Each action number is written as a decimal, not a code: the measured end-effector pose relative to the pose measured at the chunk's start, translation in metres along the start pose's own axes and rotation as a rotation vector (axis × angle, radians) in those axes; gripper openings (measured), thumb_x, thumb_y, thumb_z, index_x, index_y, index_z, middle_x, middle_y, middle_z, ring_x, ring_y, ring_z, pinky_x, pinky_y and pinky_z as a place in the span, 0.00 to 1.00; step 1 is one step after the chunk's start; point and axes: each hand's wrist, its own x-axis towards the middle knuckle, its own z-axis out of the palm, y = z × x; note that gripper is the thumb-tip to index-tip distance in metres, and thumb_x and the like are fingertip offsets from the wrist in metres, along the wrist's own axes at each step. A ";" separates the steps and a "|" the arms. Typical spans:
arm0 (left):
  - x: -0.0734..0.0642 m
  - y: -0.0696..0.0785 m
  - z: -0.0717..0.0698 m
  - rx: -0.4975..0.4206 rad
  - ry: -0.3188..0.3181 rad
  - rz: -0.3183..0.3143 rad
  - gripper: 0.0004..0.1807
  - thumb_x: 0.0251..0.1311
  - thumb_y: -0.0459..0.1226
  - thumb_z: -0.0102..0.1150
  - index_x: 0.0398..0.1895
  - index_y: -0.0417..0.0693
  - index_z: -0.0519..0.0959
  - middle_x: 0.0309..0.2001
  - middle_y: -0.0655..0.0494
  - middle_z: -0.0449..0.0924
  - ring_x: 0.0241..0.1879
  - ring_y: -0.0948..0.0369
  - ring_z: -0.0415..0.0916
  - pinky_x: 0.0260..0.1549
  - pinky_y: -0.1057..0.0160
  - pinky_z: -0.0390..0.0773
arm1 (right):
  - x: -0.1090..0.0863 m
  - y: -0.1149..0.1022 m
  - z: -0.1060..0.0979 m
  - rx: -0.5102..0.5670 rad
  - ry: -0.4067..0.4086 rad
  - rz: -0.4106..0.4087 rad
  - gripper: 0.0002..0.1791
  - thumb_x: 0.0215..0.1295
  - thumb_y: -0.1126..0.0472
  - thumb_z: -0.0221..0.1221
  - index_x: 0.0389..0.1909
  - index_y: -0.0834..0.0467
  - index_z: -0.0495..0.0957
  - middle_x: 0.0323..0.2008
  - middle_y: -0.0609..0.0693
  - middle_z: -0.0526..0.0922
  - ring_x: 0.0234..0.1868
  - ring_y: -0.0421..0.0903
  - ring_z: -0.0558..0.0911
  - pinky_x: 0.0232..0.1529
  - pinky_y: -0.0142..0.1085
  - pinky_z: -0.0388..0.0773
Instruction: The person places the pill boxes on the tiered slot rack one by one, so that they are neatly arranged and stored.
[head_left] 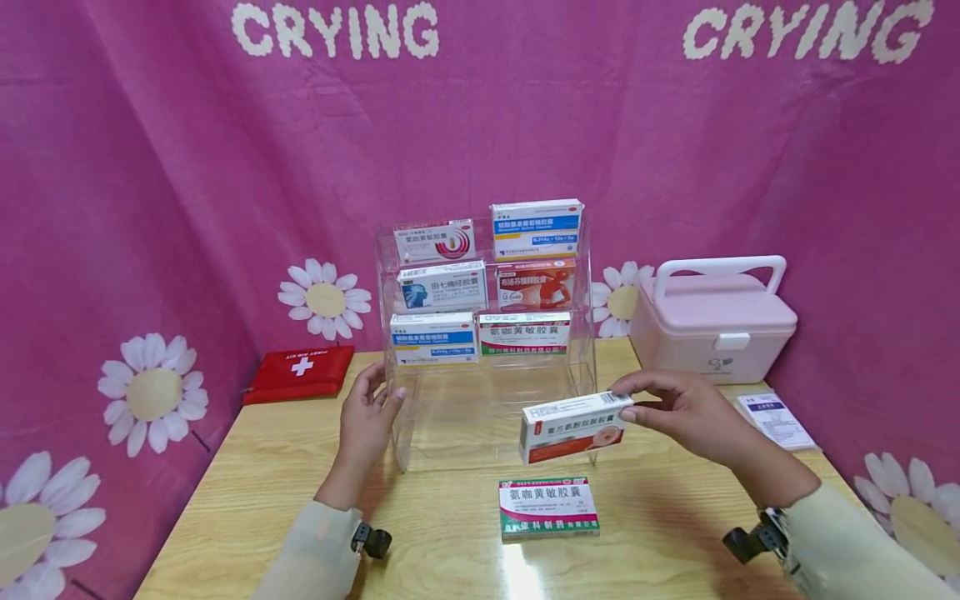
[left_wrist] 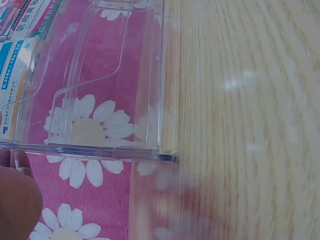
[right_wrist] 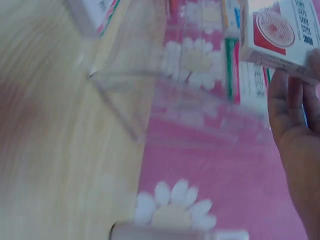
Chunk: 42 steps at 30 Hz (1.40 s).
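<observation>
Between thumb and fingers my right hand (head_left: 686, 412) pinches the right end of a white and red medicine box (head_left: 573, 427), held in the air before the lower right of a clear acrylic display rack (head_left: 450, 417). The right wrist view shows the box's round red picture. My left hand (head_left: 369, 417) rests against the rack's left side, thumb towards the front. Two medicine boxes stand on each of the rack's three upper levels, among them a blue and white box (head_left: 433, 338) and a green and white box (head_left: 525, 335). Another green and white medicine box (head_left: 549, 507) lies flat on the table in front.
A red first aid pouch (head_left: 300, 372) lies at the back left of the wooden table (head_left: 240, 492). At the back right stands a pink carrying case (head_left: 712, 329) with a white handle, a printed card (head_left: 776, 421) in front of it. A pink curtain (head_left: 480, 125) hangs behind.
</observation>
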 end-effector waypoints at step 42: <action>0.003 -0.012 0.001 -0.029 0.006 0.103 0.33 0.73 0.27 0.65 0.79 0.41 0.68 0.74 0.40 0.72 0.77 0.46 0.71 0.72 0.59 0.75 | 0.120 -0.010 0.148 -0.403 0.134 0.063 0.17 0.73 0.60 0.71 0.61 0.55 0.89 0.58 0.54 0.89 0.48 0.48 0.90 0.47 0.40 0.93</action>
